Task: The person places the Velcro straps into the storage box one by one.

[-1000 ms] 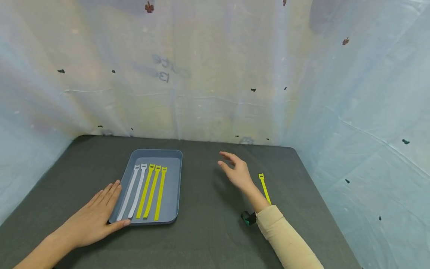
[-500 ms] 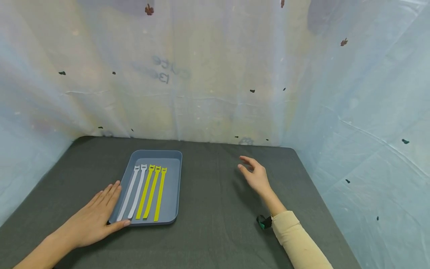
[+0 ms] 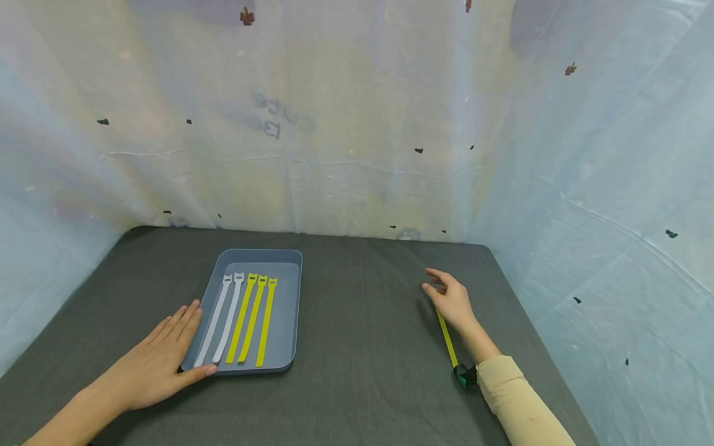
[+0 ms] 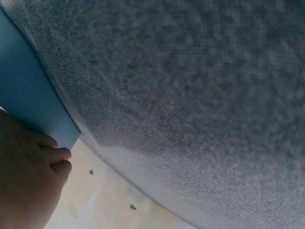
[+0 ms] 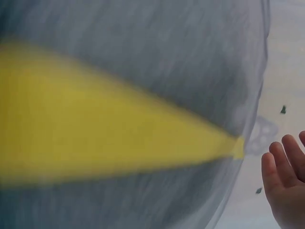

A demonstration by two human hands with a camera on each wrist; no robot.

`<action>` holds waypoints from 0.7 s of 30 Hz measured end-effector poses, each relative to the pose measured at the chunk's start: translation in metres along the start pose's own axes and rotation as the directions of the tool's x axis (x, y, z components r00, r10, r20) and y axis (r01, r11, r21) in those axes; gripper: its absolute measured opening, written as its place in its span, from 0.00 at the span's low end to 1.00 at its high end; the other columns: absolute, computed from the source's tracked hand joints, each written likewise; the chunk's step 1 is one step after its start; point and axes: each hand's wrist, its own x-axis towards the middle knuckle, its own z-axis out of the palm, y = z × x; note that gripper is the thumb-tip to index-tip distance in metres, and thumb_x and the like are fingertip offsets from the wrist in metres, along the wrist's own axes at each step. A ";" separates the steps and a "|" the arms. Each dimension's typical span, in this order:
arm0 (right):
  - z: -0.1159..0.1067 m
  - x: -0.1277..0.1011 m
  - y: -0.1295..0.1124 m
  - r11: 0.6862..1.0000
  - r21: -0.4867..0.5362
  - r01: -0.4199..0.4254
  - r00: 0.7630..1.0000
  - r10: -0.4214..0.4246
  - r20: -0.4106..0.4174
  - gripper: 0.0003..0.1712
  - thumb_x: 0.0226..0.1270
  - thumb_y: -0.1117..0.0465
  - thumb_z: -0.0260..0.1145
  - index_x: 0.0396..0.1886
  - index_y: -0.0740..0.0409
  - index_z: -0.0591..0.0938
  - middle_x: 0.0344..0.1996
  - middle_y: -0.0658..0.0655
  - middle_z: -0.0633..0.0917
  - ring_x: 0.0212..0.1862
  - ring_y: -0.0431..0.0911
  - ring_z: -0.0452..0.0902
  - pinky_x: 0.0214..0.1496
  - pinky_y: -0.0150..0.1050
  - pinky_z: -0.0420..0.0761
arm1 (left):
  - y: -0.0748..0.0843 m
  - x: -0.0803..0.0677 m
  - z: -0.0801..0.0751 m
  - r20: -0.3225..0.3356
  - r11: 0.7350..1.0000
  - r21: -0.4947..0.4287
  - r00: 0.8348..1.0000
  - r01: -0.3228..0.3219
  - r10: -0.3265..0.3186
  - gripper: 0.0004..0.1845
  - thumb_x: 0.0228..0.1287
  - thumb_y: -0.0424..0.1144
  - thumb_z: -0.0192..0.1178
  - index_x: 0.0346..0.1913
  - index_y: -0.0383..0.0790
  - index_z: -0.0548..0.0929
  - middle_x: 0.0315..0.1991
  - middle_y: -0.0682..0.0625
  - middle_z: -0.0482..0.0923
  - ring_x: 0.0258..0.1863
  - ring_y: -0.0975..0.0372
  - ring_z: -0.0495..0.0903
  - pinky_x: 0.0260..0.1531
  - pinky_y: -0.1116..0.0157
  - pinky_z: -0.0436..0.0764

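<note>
A grey-blue tray (image 3: 287, 310) lies on the dark table (image 3: 357, 378) and holds two white straps (image 3: 223, 317) and three yellow straps (image 3: 253, 319) side by side. My left hand (image 3: 158, 359) rests flat beside the tray's left edge, with the thumb against its near corner. The left wrist view shows the tray's wall (image 4: 28, 105) next to those fingers (image 4: 55, 160). My right hand (image 3: 452, 300) hovers at the far right with fingers relaxed, just over the top end of a loose yellow strap (image 3: 446, 337). That strap (image 5: 109, 138) fills the right wrist view, blurred.
A pale plastic sheet (image 3: 334, 124) hangs as a wall behind the table and along both sides. The table's right edge (image 3: 530, 334) runs close to my right hand. A small green-black device (image 3: 463, 375) sits at my right wrist.
My right hand has moved right and slightly nearer, from the table's middle to above the loose yellow strap. The left hand and tray have stayed put.
</note>
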 end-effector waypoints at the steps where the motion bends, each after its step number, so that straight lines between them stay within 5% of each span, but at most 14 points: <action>1: -0.002 0.001 0.003 1.000 -0.015 0.001 1.000 -0.001 0.006 0.29 0.80 0.56 0.62 0.75 0.59 0.73 0.69 0.67 0.75 0.64 0.64 0.77 0.60 0.59 0.82 | 0.000 0.000 0.000 0.000 1.000 0.000 1.000 -0.001 0.001 0.61 0.69 0.73 0.54 0.82 0.26 0.45 0.83 0.30 0.43 0.81 0.37 0.47 0.71 0.71 0.16; 7: -0.012 0.007 0.017 0.993 -0.119 0.022 0.998 -0.015 0.057 0.29 0.78 0.60 0.64 0.74 0.65 0.72 0.68 0.69 0.75 0.65 0.64 0.76 0.63 0.60 0.80 | 0.000 -0.001 0.001 -0.001 1.000 -0.006 1.000 -0.006 0.006 0.61 0.70 0.72 0.55 0.82 0.26 0.44 0.83 0.30 0.43 0.81 0.37 0.46 0.71 0.71 0.16; 21: -0.030 0.017 0.023 0.966 -0.249 0.062 0.975 -0.005 0.221 0.32 0.73 0.63 0.67 0.71 0.73 0.71 0.59 0.72 0.79 0.52 0.60 0.82 0.51 0.56 0.84 | -0.001 -0.001 0.002 -0.004 1.000 -0.011 1.000 -0.003 0.003 0.60 0.70 0.72 0.55 0.83 0.27 0.44 0.83 0.30 0.43 0.82 0.39 0.45 0.71 0.71 0.16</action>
